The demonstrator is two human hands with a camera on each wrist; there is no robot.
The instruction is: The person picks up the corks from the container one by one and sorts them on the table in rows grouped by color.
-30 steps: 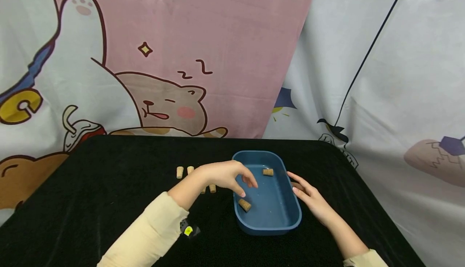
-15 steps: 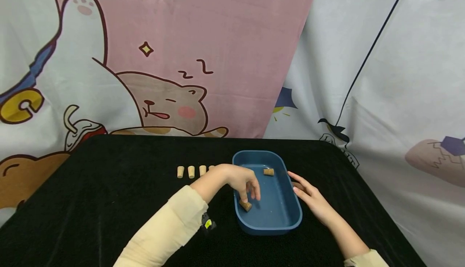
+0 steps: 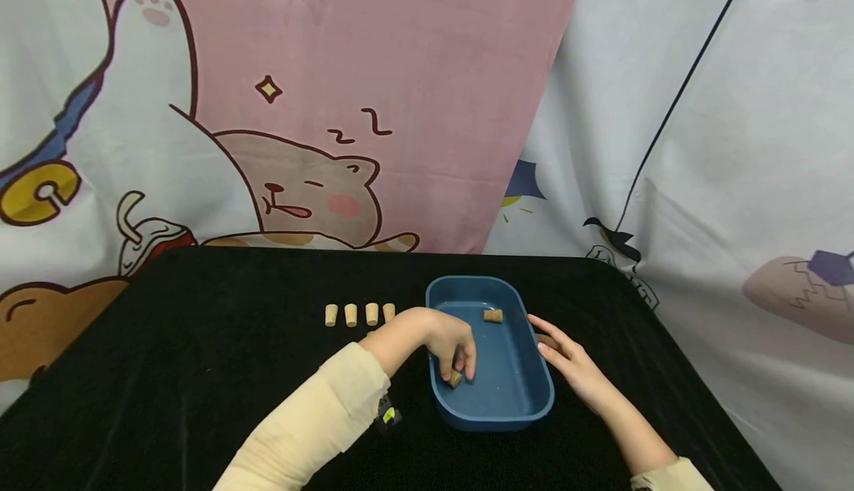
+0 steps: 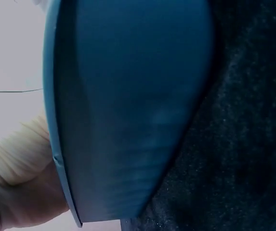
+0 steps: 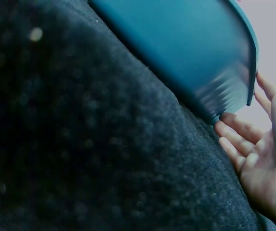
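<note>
In the head view my left hand point(image 3: 450, 339) reaches down into the blue plastic tub point(image 3: 490, 426), its thumb and fingers pinching a cork point(image 3: 455, 379) near the tub's left wall. The hand partly covers that cork. A second cork point(image 3: 492, 316) lies on its side toward the back of the tub. My right hand point(image 3: 570, 365) touches the tub's right side with extended fingers. In the right wrist view its fingertips point(image 5: 224, 126) rest at the tub's lower edge. The left wrist view shows mainly the tub's outer wall point(image 4: 128, 96), hiding the left fingers.
Left of the tub, several pale corks point(image 3: 351, 316) stand in a row on the black cloth point(image 3: 200, 372); my left forearm covers part of that area. A patterned curtain point(image 3: 414, 105) hangs behind the table.
My left hand has come down into the tub, moving right and toward the near cork, and its fingers have closed around it. The right hand and the tub have stayed put.
</note>
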